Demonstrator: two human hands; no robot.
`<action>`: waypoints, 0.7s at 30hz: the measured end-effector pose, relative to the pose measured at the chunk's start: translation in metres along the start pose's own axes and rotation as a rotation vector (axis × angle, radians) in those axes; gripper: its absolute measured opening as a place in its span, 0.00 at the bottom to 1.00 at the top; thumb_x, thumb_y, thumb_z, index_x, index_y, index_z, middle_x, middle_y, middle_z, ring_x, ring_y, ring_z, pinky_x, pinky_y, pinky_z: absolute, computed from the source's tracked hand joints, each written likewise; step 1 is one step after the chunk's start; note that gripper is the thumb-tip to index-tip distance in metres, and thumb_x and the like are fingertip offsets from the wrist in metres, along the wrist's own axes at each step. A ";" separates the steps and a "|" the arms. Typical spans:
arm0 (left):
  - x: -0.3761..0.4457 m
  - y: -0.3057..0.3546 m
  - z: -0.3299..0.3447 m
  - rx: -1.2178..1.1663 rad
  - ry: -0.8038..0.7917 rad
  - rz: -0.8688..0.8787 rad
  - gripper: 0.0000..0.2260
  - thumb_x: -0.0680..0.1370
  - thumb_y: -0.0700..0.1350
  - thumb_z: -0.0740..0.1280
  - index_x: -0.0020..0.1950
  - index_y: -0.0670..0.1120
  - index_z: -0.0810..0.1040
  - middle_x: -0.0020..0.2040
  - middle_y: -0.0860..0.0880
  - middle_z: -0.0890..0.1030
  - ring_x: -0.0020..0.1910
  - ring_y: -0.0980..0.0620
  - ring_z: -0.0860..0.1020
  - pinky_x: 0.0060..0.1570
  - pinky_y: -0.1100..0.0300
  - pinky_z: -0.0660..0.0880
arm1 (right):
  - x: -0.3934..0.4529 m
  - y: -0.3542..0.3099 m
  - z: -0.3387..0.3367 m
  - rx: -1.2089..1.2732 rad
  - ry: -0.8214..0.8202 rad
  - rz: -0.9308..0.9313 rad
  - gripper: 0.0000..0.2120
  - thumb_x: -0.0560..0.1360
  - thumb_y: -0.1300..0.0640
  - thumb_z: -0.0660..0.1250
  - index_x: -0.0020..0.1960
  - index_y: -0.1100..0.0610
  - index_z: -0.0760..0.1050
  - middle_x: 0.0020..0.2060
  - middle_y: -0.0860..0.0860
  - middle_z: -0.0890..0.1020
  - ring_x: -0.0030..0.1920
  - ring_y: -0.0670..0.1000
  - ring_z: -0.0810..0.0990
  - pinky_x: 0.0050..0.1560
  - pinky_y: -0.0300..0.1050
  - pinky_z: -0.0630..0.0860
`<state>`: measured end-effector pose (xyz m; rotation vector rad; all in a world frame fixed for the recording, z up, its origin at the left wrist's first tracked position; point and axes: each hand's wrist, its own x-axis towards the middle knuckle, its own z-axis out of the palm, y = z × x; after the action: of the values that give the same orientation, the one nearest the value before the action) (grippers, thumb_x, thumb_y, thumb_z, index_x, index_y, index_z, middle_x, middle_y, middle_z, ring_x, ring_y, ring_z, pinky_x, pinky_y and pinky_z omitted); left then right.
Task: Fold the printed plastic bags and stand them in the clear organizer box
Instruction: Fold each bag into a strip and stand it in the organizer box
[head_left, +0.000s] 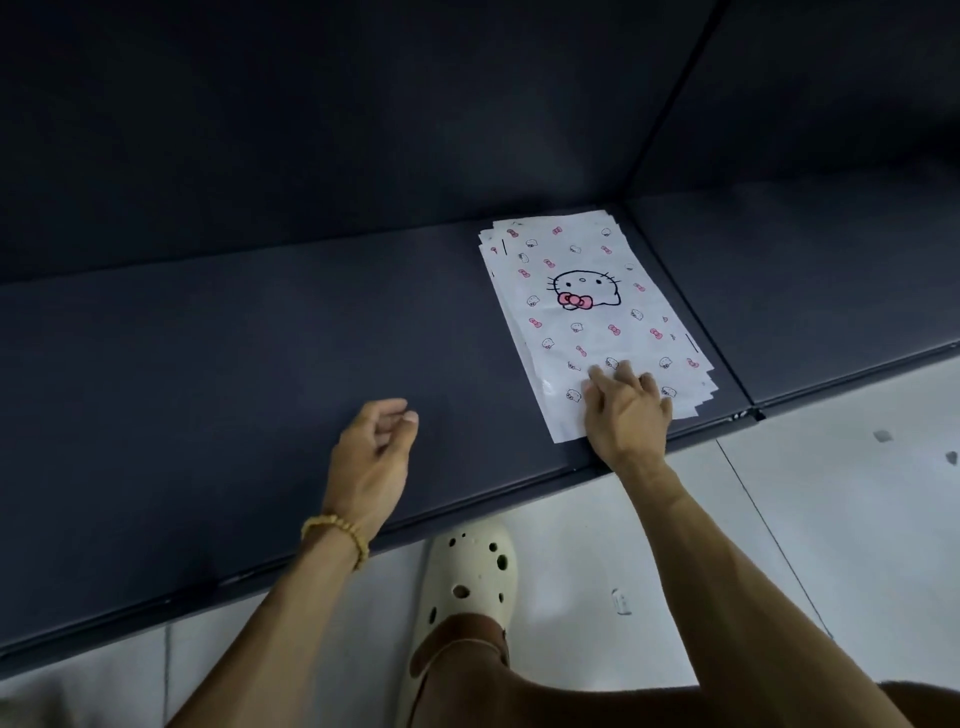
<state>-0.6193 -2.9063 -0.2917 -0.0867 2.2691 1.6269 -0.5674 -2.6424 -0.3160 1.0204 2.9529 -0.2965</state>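
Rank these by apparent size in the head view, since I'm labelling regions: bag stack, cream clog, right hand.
1. bag stack
2. cream clog, though it sits nearer the camera
3. right hand

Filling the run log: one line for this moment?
right hand on bag stack | left hand idle, holds nothing | no box seen

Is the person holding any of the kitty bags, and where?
Nothing is gripped. The right hand rests with spread fingers on the near end of the bag stack. The left hand hangs loosely curled, holding nothing.
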 end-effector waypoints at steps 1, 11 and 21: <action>0.000 0.001 -0.001 -0.001 0.006 0.001 0.08 0.80 0.48 0.64 0.59 0.51 0.76 0.50 0.56 0.78 0.51 0.59 0.78 0.51 0.60 0.76 | 0.000 0.001 -0.002 0.031 0.009 -0.018 0.15 0.83 0.51 0.56 0.62 0.53 0.77 0.64 0.53 0.75 0.65 0.61 0.69 0.67 0.61 0.63; -0.013 0.002 -0.016 0.011 -0.013 0.011 0.09 0.80 0.48 0.64 0.60 0.50 0.76 0.50 0.58 0.78 0.49 0.63 0.76 0.43 0.73 0.71 | -0.035 -0.032 -0.006 0.266 0.016 -0.228 0.12 0.79 0.59 0.64 0.38 0.59 0.78 0.45 0.52 0.82 0.47 0.61 0.74 0.47 0.55 0.75; -0.020 0.015 -0.046 -0.307 -0.052 -0.093 0.08 0.80 0.46 0.65 0.49 0.44 0.82 0.44 0.50 0.86 0.45 0.53 0.84 0.46 0.59 0.79 | -0.092 -0.134 -0.032 0.369 0.099 -0.855 0.04 0.75 0.61 0.70 0.42 0.58 0.82 0.41 0.50 0.82 0.42 0.56 0.77 0.42 0.52 0.76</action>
<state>-0.6159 -2.9469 -0.2589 -0.2184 1.9318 1.8905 -0.5752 -2.7966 -0.2543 -0.3213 3.3084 -0.8193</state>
